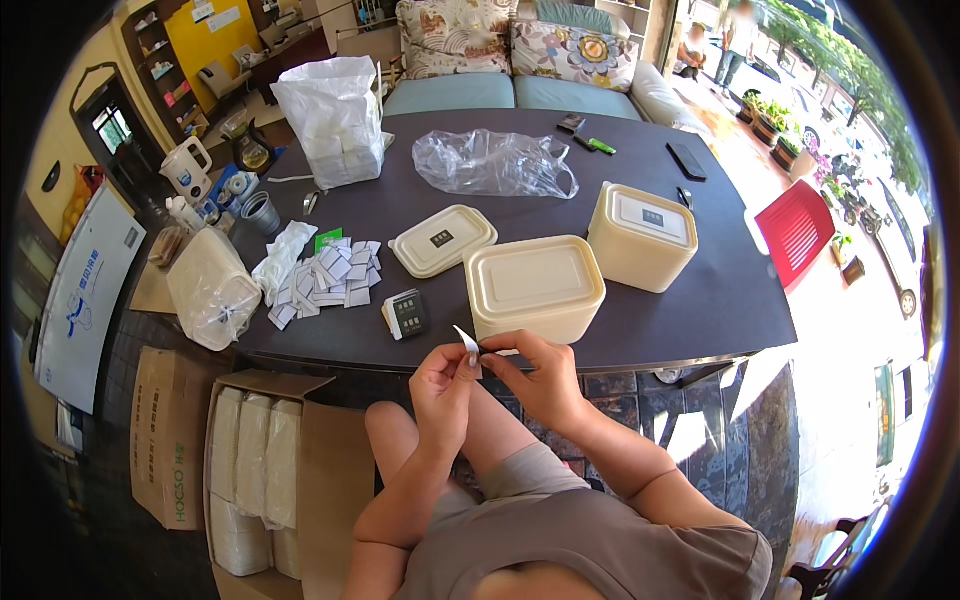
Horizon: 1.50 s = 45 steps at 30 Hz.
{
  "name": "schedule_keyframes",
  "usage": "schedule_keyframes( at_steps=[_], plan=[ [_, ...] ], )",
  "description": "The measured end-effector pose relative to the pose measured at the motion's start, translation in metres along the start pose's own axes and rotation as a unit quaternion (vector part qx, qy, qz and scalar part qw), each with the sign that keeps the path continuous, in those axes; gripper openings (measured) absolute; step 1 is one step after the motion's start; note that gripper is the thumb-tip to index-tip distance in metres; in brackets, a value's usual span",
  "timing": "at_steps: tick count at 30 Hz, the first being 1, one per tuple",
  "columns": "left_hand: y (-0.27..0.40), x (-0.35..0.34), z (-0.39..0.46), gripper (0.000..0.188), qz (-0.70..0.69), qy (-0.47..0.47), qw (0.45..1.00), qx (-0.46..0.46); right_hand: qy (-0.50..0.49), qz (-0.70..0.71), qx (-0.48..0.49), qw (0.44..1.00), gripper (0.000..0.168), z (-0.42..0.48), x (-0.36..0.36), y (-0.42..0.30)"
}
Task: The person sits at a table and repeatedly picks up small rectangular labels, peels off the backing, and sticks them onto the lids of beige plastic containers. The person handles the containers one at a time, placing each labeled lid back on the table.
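Just in front of the table's near edge, my left hand (441, 394) pinches a small white piece of label paper (466, 339) between thumb and fingers. My right hand (546, 375) meets it from the right, thumb and forefinger on a small dark edge of the same label. Behind my hands stands a cream lidded container (535, 300), its lid plain. To its right is another cream container (642, 240) with a dark label on its lid. A loose cream lid (416, 251) with a dark label lies left of them. A stack of dark labels (407, 315) sits nearer me.
White paper pieces (330, 274) lie heaped at left, beside a bagged stack of containers (214, 289). Farther back are a white plastic bag (341, 142), a clear bag (491, 161) and a phone (686, 161). An opened carton (315, 480) of wrapped containers stands on the floor.
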<state>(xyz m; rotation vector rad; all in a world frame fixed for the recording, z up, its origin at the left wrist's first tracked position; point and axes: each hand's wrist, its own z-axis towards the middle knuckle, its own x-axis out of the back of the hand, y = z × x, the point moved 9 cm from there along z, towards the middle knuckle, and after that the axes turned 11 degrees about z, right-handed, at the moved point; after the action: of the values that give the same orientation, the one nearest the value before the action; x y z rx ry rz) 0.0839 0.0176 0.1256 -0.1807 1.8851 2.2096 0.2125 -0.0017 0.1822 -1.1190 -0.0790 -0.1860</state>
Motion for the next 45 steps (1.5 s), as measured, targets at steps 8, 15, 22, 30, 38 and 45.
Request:
schedule_keyframes(
  at_steps=[8, 15, 22, 30, 38, 45],
  plan=[
    [0.018, -0.005, -0.006, 0.007, 0.156, 0.034, 0.987, 0.011, 0.023, 0.005, -0.014, 1.000, 0.014, -0.006, 0.010, 0.008],
    [0.018, 0.005, -0.014, 0.017, 0.220, 0.051, 0.974, 0.032, -0.011, 0.056, 0.019, 0.998, 0.012, -0.003, -0.001, 0.006],
    [0.014, -0.005, -0.014, 0.021, 0.251, 0.033, 0.967, -0.009, -0.006, 0.033, 0.019, 0.999, 0.011, -0.010, 0.009, 0.014],
    [0.012, -0.006, -0.014, 0.018, 0.233, 0.017, 0.972, 0.008, -0.035, 0.021, 0.005, 0.999, 0.012, -0.011, 0.007, 0.015],
    [0.011, -0.003, -0.018, 0.020, 0.185, 0.037, 0.982, 0.010, 0.094, 0.009, 0.083, 0.992, 0.030, -0.006, 0.029, 0.009],
    [-0.003, -0.008, -0.013, 0.017, 0.041, -0.009, 0.999, 0.028, -0.014, 0.306, -0.113, 0.945, 0.038, -0.012, 0.009, 0.046]
  ],
)
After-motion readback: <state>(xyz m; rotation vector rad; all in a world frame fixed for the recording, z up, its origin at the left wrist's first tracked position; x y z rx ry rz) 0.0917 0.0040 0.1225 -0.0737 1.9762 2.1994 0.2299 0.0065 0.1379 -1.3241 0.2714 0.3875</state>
